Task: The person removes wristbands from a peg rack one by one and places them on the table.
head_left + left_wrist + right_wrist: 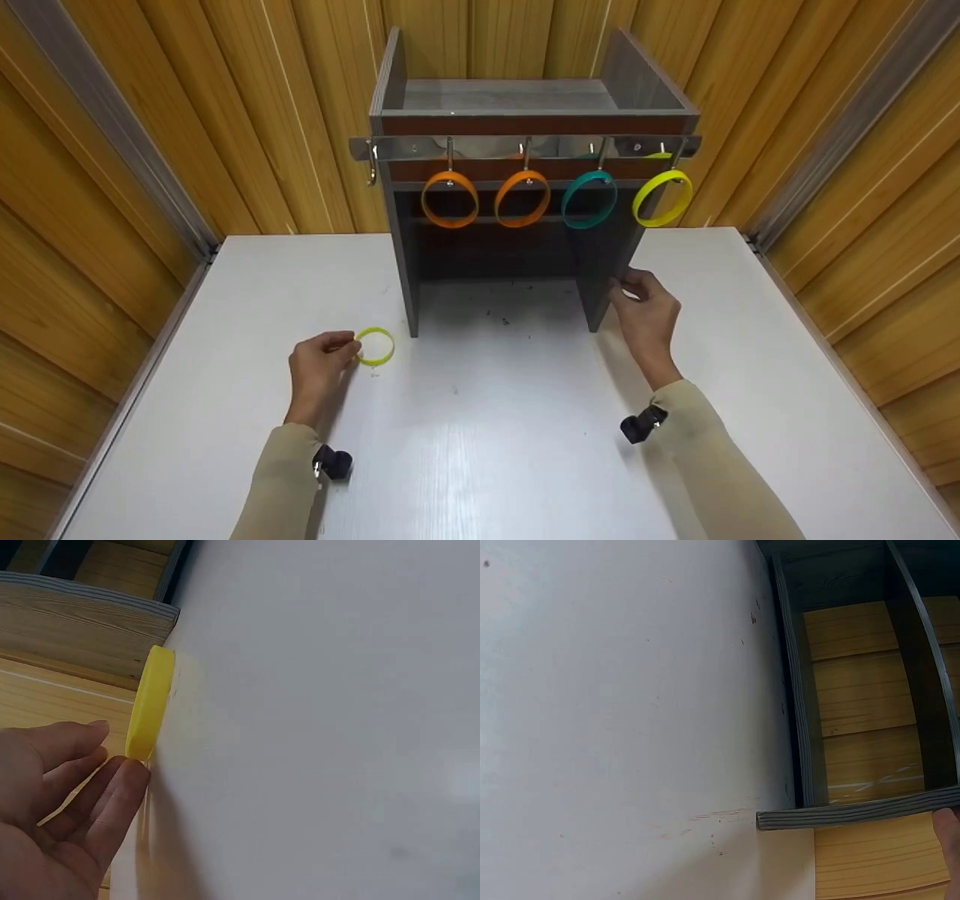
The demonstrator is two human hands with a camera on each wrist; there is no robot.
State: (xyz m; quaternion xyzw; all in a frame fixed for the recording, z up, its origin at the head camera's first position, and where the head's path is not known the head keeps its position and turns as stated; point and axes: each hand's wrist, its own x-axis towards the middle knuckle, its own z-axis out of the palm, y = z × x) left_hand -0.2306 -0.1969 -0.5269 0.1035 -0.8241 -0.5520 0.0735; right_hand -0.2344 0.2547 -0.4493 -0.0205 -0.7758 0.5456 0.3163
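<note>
A yellow ring (391, 346) lies on the white table in front of the grey shelf unit's (409, 285) left side. My left hand (319, 371) is at the ring's left edge. In the left wrist view, a fingertip touches the ring (152, 701), while another digit stands apart from it. On the other side, my right hand (649, 319) touches the unit's right side panel near its front edge, with bent fingers. In the right wrist view, one fingertip (949, 829) shows against the panel's outer side (855, 814); the other fingers are out of view.
A metal rail (487, 146) with hooks crosses the unit's front. From it hang two orange rings (472, 206), a teal ring (613, 206) and another yellow ring (686, 202). The leftmost hook (372, 169) is bare. Wooden walls (90, 225) enclose the table (480, 450).
</note>
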